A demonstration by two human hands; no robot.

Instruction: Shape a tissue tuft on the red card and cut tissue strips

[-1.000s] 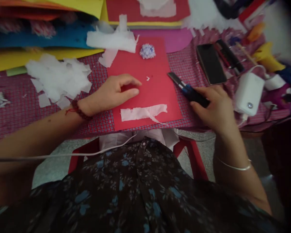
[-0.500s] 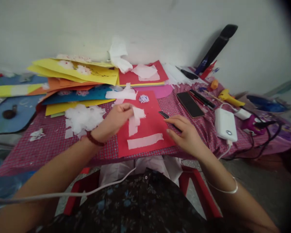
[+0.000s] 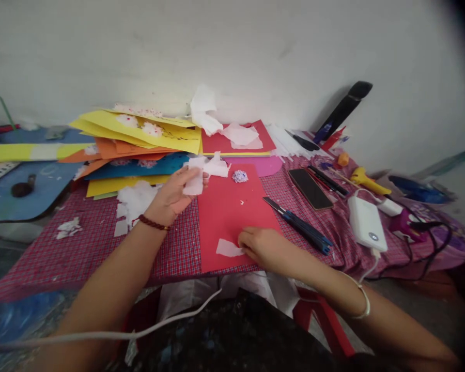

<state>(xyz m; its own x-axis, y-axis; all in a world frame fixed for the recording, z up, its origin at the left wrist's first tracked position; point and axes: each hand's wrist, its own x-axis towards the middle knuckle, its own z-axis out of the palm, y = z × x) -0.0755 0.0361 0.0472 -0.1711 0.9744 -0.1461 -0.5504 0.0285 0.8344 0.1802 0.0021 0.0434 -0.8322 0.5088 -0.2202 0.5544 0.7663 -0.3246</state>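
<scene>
Between the fingers of my left hand point(image 3: 176, 188) is a piece of white tissue paper point(image 3: 194, 181), held up over the left edge of the red sheet point(image 3: 232, 212). My right hand point(image 3: 261, 245) is low on that sheet, its fingers closed on the right end of a pale paper strip point(image 3: 228, 248). To the right of the sheet a box cutter point(image 3: 304, 227) lies on the checked cloth with its blade out. A small white and purple speckled clump point(image 3: 239, 176) rests near the sheet's top. Behind my left wrist sits a heap of white paper pieces point(image 3: 137, 199).
Coloured papers point(image 3: 139, 134) are stacked at the back left by the wall. On the right lie a phone point(image 3: 310, 188), pens point(image 3: 327, 180), a yellow glue gun point(image 3: 368, 180) and a white power bank point(image 3: 366, 222) with cables. A white cable point(image 3: 158, 324) crosses before me.
My left hand has lifted the tissue paper leftward off the red sheet. My right hand has let go of the box cutter and moved left onto the paper strip.
</scene>
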